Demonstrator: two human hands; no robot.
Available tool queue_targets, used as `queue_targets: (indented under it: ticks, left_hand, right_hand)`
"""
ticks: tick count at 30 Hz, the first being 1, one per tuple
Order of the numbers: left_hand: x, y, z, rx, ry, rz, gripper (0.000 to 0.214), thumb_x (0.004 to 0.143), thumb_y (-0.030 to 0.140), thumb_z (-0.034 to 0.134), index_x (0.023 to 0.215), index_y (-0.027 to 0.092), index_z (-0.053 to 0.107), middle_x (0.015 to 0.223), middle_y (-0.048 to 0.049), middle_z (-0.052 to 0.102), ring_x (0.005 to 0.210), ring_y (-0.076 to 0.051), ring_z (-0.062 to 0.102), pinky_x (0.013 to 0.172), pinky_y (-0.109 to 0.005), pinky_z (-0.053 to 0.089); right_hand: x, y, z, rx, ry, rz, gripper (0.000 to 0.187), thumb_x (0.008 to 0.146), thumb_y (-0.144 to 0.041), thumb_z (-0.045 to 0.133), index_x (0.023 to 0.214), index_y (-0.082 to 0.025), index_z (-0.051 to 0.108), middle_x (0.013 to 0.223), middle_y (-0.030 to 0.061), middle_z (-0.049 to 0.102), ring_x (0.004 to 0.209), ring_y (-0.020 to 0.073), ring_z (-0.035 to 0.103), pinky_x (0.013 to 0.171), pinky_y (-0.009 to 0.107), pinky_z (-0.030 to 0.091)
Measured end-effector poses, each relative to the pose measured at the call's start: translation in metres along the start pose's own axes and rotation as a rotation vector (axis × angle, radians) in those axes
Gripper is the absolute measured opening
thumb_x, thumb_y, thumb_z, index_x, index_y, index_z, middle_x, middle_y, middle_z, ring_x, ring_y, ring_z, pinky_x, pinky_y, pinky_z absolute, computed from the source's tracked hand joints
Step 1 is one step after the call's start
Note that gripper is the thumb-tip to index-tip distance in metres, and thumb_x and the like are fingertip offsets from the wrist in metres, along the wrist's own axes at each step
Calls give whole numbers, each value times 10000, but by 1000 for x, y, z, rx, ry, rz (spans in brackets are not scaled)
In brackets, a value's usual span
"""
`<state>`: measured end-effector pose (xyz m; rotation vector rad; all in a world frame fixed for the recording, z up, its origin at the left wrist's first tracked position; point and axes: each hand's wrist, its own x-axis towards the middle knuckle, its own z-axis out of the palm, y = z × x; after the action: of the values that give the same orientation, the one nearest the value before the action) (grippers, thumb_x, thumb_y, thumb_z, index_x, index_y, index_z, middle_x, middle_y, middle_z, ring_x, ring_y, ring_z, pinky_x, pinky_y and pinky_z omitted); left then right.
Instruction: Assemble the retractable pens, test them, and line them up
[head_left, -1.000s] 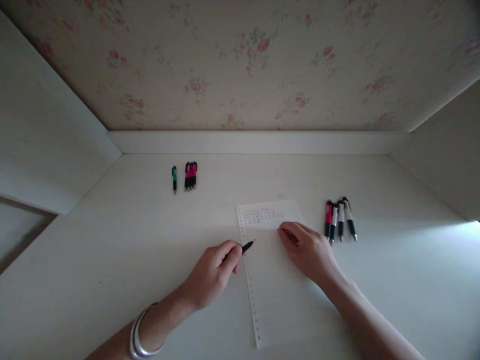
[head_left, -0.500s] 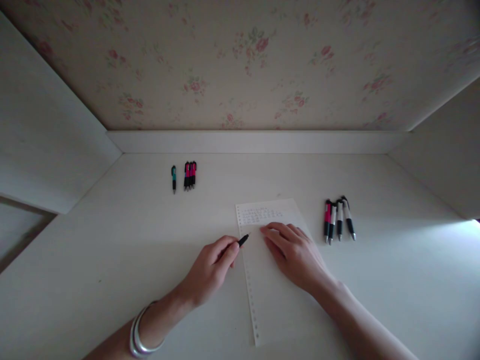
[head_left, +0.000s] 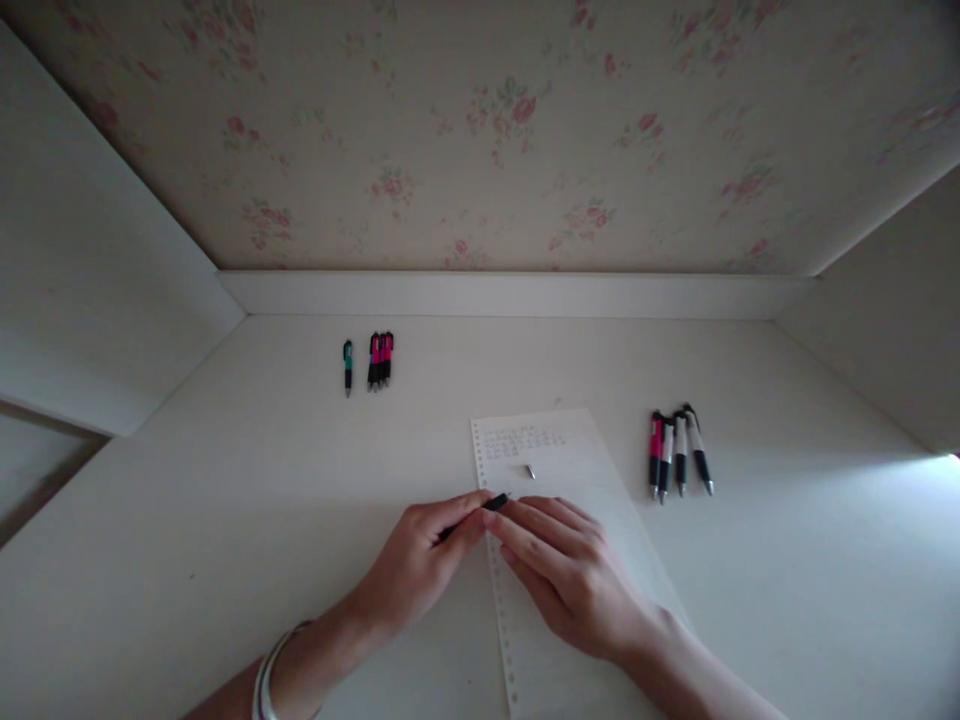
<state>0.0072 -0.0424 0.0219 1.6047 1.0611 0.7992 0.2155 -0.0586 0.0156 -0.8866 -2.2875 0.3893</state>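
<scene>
On the white table point(head_left: 247, 450), a small silver metallic piece point(head_left: 530, 471) now lies on the white punched paper sheet's point(head_left: 607, 490) far part, probably off the black pen point(head_left: 496, 502) pinched in the left hand point(head_left: 431, 550), which the right hand point(head_left: 570, 570), its grip unclear, has joined.

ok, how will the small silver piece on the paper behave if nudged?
Probably rolls or skids: the silver piece looks slim and roundish, lying loose on the flat paper. Likely very light, being far smaller than the white pens.
</scene>
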Motion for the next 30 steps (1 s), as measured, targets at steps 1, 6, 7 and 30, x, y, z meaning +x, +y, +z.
queue_targets:
  ticks: [1,6,7,30]
  left_hand:
    - [0,-1,0,-1,-1,2,311,981,353,552,1211,218,713,1209,-37,732,1103,-206,690,1030,-321,514]
    - [-4,-6,3,71,23,16,327,984,368,555,1263,253,679,1263,-1,701,1156,-195,671,1056,-310,504]
    - [-5,-8,3,94,20,27,341,989,364,546,1289,248,660,1276,-7,694,1160,-194,668,1056,-311,503]
    - [-6,6,0,155,-66,-78,302,1010,418,471,923,184,642,788,15,629,742,-126,562,684,-207,402]
  right_hand:
    - [0,0,0,2,0,1,510,967,-128,530,1459,-237,452,1237,92,703,1028,231,665,819,393,562]
    - [-1,2,-1,-7,6,6,513,976,-125,507,1474,-225,434,1243,103,704,988,232,700,779,391,585]
    - [-1,2,0,-11,13,10,507,976,-125,508,1470,-218,438,1242,108,706,981,232,706,773,388,588]
    - [0,38,-5,-286,118,487,233,1000,-315,494,1034,-202,695,948,83,723,870,256,652,811,408,478]
